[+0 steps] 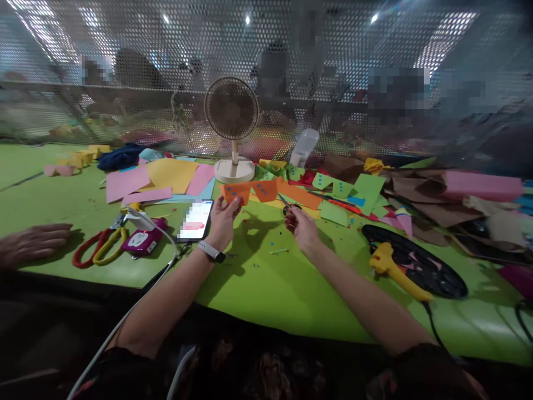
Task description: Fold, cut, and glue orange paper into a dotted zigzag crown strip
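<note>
My left hand pinches the left part of an orange paper cutout shaped like a pair of glasses, with blue dots on it. My right hand is closed around the dark handles of small scissors. Their blades point up and left toward the cutout's right end, seemingly apart from it. A lit phone lies just left of my left hand. Behind my hands are an orange paper strip and a green glasses-shaped cutout with blue dots.
A yellow glue gun rests on a black tray at right. Red-and-yellow-handled scissors and a purple power bank lie left, near another person's hand. A fan stands behind, before a perforated metal screen.
</note>
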A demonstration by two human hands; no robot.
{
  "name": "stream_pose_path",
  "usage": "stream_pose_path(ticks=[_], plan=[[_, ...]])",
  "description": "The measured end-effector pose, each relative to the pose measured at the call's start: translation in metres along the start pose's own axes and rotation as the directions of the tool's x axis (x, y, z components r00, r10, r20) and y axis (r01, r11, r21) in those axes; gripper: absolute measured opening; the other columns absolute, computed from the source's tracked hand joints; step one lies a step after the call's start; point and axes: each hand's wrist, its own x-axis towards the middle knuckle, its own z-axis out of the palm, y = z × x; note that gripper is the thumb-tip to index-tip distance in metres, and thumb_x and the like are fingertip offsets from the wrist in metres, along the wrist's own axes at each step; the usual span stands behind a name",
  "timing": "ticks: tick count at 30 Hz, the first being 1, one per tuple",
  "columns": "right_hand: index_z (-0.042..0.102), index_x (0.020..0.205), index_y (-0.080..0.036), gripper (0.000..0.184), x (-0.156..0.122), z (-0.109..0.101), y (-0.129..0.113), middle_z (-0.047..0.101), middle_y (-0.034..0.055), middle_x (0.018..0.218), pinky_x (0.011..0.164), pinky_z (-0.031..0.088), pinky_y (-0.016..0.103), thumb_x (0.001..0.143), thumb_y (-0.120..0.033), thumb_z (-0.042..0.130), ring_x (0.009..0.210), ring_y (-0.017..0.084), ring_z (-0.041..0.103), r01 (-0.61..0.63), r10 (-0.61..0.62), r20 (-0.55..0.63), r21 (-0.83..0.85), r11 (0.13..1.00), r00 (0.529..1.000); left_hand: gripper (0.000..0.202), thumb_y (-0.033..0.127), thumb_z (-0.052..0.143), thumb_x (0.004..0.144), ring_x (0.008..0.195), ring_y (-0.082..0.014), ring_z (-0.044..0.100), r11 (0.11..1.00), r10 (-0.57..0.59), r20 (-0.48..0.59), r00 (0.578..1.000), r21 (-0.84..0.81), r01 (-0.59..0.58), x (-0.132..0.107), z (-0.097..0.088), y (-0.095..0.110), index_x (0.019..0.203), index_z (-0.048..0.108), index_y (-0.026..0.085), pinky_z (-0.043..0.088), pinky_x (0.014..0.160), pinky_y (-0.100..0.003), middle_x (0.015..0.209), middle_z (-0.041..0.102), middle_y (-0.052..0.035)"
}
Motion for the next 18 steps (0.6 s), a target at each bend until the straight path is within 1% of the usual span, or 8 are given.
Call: stream_pose_path(ticks=[3, 5, 7, 9, 11, 14, 15, 18], plan=[[0.064, 0.081, -0.023, 0.024, 0.003, 0.0, 0.002, 0.068, -0.0019, 0.076, 0.06, 0.047, 0.025, 0.07, -0.041, 0.074, 0.069, 0.013, 0.063, 0.125, -0.127, -0.055, -0.035, 0.992, 0.99, 0.044, 0.022, 0.086, 0.063, 0.075, -0.0126, 0.07, 0.995, -0.079, 0.06, 0.995, 0.065, 0.075, -0.005, 0.002, -0.003, 0.1, 0.062, 0.02, 0.05, 0.07, -0.023, 0.086, 0.076, -0.0005], [0.064, 0.088, -0.023, 0.027, 0.004, 0.0, 0.002, 0.069, -0.0014, 0.086, 0.069, 0.049, 0.026, 0.071, -0.042, 0.073, 0.081, 0.015, 0.064, 0.228, -0.234, -0.081, -0.081, 0.97, 0.969, 0.047, 0.023, 0.087, 0.063, 0.072, -0.0116, 0.069, 0.992, -0.094, 0.084, 0.992, 0.093, 0.086, -0.009, 0.003, -0.004, 0.103, 0.062, 0.018, 0.049, 0.067, -0.022, 0.084, 0.076, -0.0005], [0.064, 0.096, -0.024, 0.032, 0.004, 0.0, 0.002, 0.069, -0.0004, 0.096, 0.079, 0.049, 0.028, 0.072, -0.043, 0.073, 0.09, 0.015, 0.063, 0.287, -0.296, -0.06, -0.12, 0.95, 0.953, 0.049, 0.024, 0.087, 0.064, 0.071, -0.0115, 0.069, 0.99, -0.087, 0.1, 0.991, 0.123, 0.074, -0.011, 0.003, -0.005, 0.105, 0.062, 0.018, 0.048, 0.065, -0.021, 0.084, 0.076, -0.0008], [0.064, 0.103, -0.024, 0.036, 0.002, 0.001, 0.001, 0.068, 0.0003, 0.104, 0.087, 0.048, 0.03, 0.074, -0.043, 0.071, 0.097, 0.016, 0.062, 0.305, -0.308, 0.001, -0.136, 0.943, 0.951, 0.049, 0.025, 0.087, 0.064, 0.07, -0.0123, 0.069, 0.987, -0.085, 0.112, 0.99, 0.147, 0.068, -0.011, 0.003, -0.007, 0.105, 0.062, 0.018, 0.048, 0.065, -0.022, 0.084, 0.076, -0.0011], [0.064, 0.106, -0.025, 0.036, -0.001, 0.002, 0.0, 0.068, 0.0004, 0.107, 0.088, 0.048, 0.031, 0.076, -0.044, 0.07, 0.097, 0.016, 0.063, 0.292, -0.285, 0.067, -0.135, 0.947, 0.956, 0.05, 0.026, 0.087, 0.063, 0.07, -0.0136, 0.069, 0.984, -0.097, 0.143, 0.985, 0.16, 0.073, -0.012, 0.002, -0.008, 0.105, 0.061, 0.019, 0.049, 0.066, -0.024, 0.084, 0.076, -0.0016], [0.067, 0.096, -0.023, 0.029, -0.005, 0.003, 0.0, 0.07, 0.0001, 0.097, 0.086, 0.049, 0.032, 0.076, -0.044, 0.072, 0.09, 0.017, 0.064, 0.268, -0.253, 0.121, -0.137, 0.954, 0.96, 0.053, 0.026, 0.087, 0.065, 0.073, -0.0156, 0.07, 0.982, -0.109, 0.21, 0.972, 0.174, 0.073, -0.013, 0.003, -0.01, 0.11, 0.06, 0.019, 0.052, 0.071, -0.027, 0.088, 0.076, -0.0036], [0.068, 0.092, -0.022, 0.028, -0.005, 0.002, 0.0, 0.07, -0.0001, 0.092, 0.085, 0.049, 0.032, 0.075, -0.043, 0.073, 0.087, 0.017, 0.064, 0.267, -0.251, 0.129, -0.137, 0.954, 0.96, 0.056, 0.026, 0.086, 0.066, 0.074, -0.0158, 0.071, 0.982, -0.109, 0.215, 0.971, 0.177, 0.071, -0.013, 0.003, -0.01, 0.114, 0.059, 0.019, 0.052, 0.072, -0.028, 0.088, 0.076, -0.004], [0.068, 0.087, -0.021, 0.03, -0.002, 0.0, 0.002, 0.07, -0.0009, 0.084, 0.083, 0.05, 0.033, 0.071, -0.046, 0.076, 0.08, 0.017, 0.064, 0.271, -0.256, 0.133, -0.11, 0.956, 0.958, 0.074, 0.024, 0.086, 0.067, 0.075, -0.0144, 0.07, 0.985, -0.084, 0.167, 0.982, 0.163, 0.057, -0.012, 0.002, -0.009, 0.132, 0.051, 0.021, 0.052, 0.072, -0.026, 0.083, 0.074, 0.0]])
